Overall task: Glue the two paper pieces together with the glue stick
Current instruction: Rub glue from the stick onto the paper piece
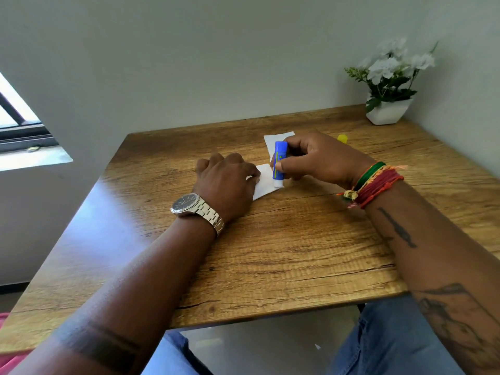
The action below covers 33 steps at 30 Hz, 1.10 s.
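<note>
A small white paper piece (264,183) lies flat on the wooden table (284,253). My left hand (227,182) rests on its left part, fingers curled down and pressing it; the hand hides that side of the paper. My right hand (316,158) grips a blue glue stick (279,163), held nearly upright with its white tip touching the paper's right edge. A second white paper piece (273,142) lies just behind, partly hidden by the glue stick and my right fingers.
A yellow cap (342,138) lies on the table behind my right hand. A white pot of white flowers (389,109) stands at the far right corner by the wall. The table's near edge is above my knees.
</note>
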Tool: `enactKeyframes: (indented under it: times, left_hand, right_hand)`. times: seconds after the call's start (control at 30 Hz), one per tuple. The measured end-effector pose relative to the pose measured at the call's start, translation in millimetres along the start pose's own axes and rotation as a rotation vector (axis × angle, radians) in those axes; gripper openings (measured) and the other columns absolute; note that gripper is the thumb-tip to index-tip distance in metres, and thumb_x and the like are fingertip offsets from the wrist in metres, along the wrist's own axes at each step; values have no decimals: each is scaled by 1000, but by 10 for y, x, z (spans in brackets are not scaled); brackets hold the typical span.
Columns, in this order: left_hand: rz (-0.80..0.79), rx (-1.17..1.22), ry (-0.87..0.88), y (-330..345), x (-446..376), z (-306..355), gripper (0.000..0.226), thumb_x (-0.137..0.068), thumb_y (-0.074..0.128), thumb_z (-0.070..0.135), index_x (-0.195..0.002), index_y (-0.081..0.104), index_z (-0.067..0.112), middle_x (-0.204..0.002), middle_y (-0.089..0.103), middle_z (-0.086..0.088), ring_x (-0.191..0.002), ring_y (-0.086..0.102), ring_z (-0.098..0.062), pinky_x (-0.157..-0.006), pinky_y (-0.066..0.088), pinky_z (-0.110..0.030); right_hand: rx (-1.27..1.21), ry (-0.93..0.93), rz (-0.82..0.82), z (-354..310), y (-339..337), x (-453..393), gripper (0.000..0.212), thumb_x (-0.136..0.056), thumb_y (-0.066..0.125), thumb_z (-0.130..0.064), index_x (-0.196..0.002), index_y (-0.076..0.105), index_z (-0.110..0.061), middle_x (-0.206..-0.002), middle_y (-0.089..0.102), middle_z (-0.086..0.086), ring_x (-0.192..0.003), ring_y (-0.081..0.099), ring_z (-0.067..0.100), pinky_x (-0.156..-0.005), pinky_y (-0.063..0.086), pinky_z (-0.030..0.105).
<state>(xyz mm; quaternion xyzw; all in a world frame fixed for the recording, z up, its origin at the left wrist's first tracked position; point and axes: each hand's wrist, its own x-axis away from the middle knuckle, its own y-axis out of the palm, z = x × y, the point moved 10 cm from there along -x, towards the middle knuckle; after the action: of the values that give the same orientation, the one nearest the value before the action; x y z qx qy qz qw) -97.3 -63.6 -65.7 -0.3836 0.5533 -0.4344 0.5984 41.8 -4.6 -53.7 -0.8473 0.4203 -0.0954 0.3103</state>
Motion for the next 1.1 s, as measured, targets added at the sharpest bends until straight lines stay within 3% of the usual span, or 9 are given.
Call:
enactKeyframes:
  times: [0.13,0.3,0.43,0.57,0.77,0.9,1.1]
  left_hand:
    - [10,-7,-20,1,6,-53,33,-94,50,42,-122,68,42,-120,62,6,-115,50,-27,-94,24,-42]
    - [36,-79,-64,-47,9,-78,33,-91,53,56,-108,73,36,-114,65,2,-115,53,-27,-90,19,-42]
    - [78,-59,-61,-98,3,-68,25,-87,61,55,-94,71,33,-112,63,5,-114,52,-27,-93,26,-44]
    - [43,-6,76,-40,-22,88,23,-96,54,41,-114,68,43,-126,65,16,-121,50,-24,-94,23,-41]
    - [30,-31,106,-11,-26,144,31,-100,45,38,-118,68,47,-115,66,13,-112,52,-25,-93,26,-43]
    - [-15,-32,130,55,-45,160,37,-100,46,34,-130,62,47,-119,60,13,-114,49,-25,-95,25,-43]
    - [-69,-50,127,126,-96,142,52,-92,52,23,-138,55,47,-122,56,11,-115,46,-25,-96,25,-43]
  right_hand:
    - [-163,36,152,125,-201,-17,17,-92,68,-20,-104,77,-13,-99,79,12,-78,71,14,-82,61,40]
    - [-268,73,343,232,-399,-11,19,-90,70,-24,-102,76,-12,-96,79,10,-74,71,13,-77,60,38]
    - [-152,80,322,219,-302,-34,14,-90,70,-23,-100,75,-14,-95,78,15,-73,71,19,-76,62,45]
    - [2,88,280,187,-181,-61,17,-90,70,-27,-103,75,-19,-94,77,10,-89,72,33,-82,58,49]
    - [91,82,326,200,-214,-74,24,-89,71,-28,-111,75,-20,-94,75,1,-83,68,20,-74,55,34]
    - [185,66,366,212,-222,-107,22,-92,70,-30,-112,73,-21,-86,68,-5,-73,58,10,-60,38,21]
    - [252,47,352,204,-173,-160,29,-93,70,-32,-119,73,-20,-99,70,-5,-89,61,13,-65,37,14]
